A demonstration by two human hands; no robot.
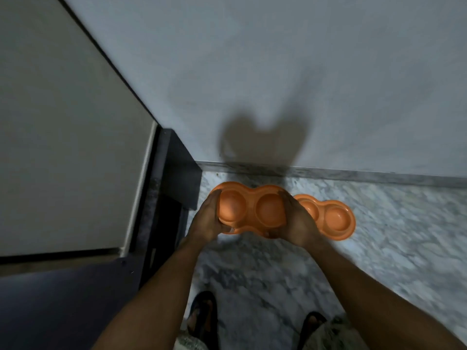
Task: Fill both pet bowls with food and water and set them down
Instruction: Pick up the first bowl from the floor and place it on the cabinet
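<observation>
I hold an orange double pet bowl in the air above the marble floor, near the wall. My left hand grips its left end and my right hand grips its right end. Its two round wells look dry, with nothing visible in them. A second orange double bowl lies flat on the floor just to the right, partly hidden behind my right hand. Its wells also show no food or water that I can make out.
A grey wall stands straight ahead with a stone skirting at its foot. A dark door frame and threshold are to the left, beside a pale door panel. My sandalled feet stand on the marble floor.
</observation>
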